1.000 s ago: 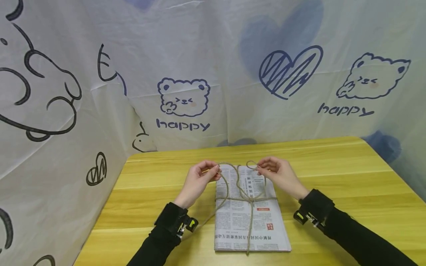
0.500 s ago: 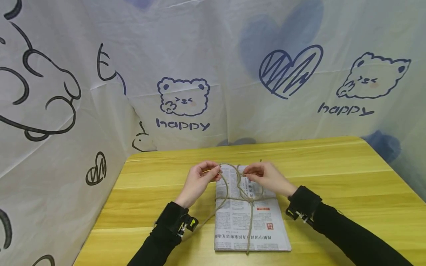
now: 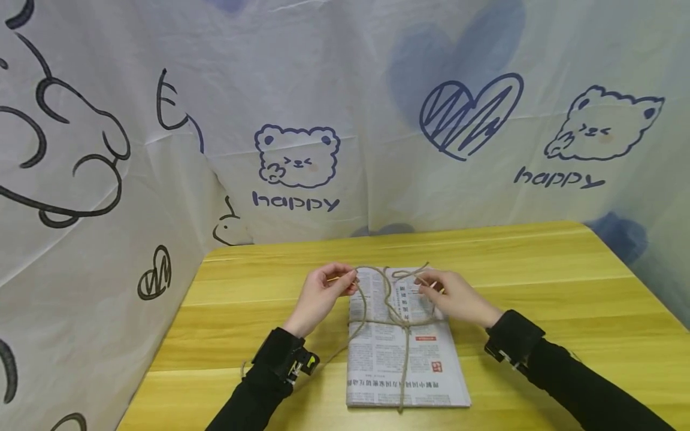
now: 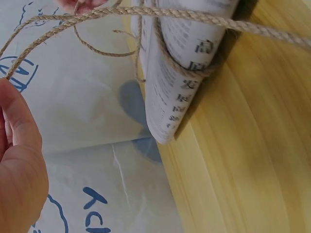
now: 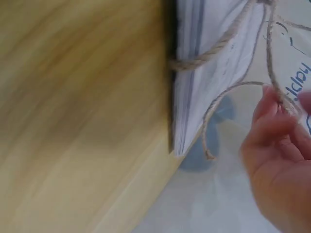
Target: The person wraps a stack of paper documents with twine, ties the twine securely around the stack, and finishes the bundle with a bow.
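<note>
A folded stack of newspapers (image 3: 380, 371) lies on the table, with brown twine (image 3: 405, 365) crossed over it lengthwise and widthwise. Near the stack's far left corner, my left hand (image 3: 321, 296) pinches one length of twine between thumb and fingers. That length arcs over the paper and trails down to the left under my wrist. Over the far right corner my right hand (image 3: 458, 296) pinches the other length, whose short tail makes a narrow bend beyond the fingertips. In the right wrist view this loose tail (image 5: 208, 141) curls down beside the paper's edge.
The stack rests on a yellow wood-grain table (image 3: 242, 281). Behind the table and to its left hangs a pale cloth (image 3: 377, 179) printed with bears and hearts. Each wrist wears a black strap with a small device, the left one being the left strap (image 3: 277, 353).
My right hand moved left to the middle of the stack's far edge, then back right. The twine's short tail there now bends differently, pointing up and right. My left hand stayed nearly still.
</note>
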`<action>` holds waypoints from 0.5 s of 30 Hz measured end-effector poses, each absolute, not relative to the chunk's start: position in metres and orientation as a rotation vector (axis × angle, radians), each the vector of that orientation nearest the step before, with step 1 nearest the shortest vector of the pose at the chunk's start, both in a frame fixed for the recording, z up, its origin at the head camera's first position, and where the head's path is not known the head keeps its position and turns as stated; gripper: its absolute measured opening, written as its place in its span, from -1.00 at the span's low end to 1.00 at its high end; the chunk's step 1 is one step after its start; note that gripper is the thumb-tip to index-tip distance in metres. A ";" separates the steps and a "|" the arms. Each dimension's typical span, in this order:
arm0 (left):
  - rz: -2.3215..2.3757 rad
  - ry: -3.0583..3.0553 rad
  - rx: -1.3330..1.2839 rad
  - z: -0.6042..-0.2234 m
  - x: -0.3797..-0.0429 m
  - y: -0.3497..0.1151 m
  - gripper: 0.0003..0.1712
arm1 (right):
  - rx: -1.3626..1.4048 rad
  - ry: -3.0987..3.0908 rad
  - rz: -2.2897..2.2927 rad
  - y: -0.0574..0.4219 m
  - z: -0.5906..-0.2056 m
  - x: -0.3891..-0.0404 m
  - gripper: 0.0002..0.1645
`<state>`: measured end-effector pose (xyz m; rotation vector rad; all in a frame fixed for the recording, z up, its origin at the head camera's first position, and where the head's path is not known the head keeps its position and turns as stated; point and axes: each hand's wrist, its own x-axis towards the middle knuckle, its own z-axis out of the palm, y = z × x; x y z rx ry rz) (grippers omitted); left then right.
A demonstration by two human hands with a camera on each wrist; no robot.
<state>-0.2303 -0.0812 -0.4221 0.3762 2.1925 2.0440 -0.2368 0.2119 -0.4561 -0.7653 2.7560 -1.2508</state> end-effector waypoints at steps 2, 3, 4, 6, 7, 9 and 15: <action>2.034 2.182 0.388 -0.421 -0.229 -0.080 -0.72 | -0.743 2.726 -1.314 0.208 -0.453 -0.239 -0.70; 2.027 2.176 0.396 -0.419 -0.228 -0.080 -0.73 | -0.752 2.698 -1.350 0.205 -0.452 -0.240 -0.69; 2.020 2.168 0.406 -0.418 -0.228 -0.079 -0.73 | -0.765 2.661 -1.382 0.202 -0.450 -0.242 -0.68; 1.997 2.157 0.434 -0.415 -0.226 -0.078 -0.72 | -0.817 2.543 -1.437 0.194 -0.446 -0.245 -0.64; 1.987 2.151 0.446 -0.414 -0.225 -0.077 -0.72 | -0.858 2.473 -1.452 0.191 -0.445 -0.246 -0.61; 1.967 2.144 0.476 -0.411 -0.224 -0.076 -0.69 | -0.924 2.342 -1.457 0.185 -0.444 -0.249 -0.58; 1.927 2.134 0.547 -0.409 -0.224 -0.072 -0.65 | -0.989 2.304 -1.477 0.182 -0.452 -0.250 -0.60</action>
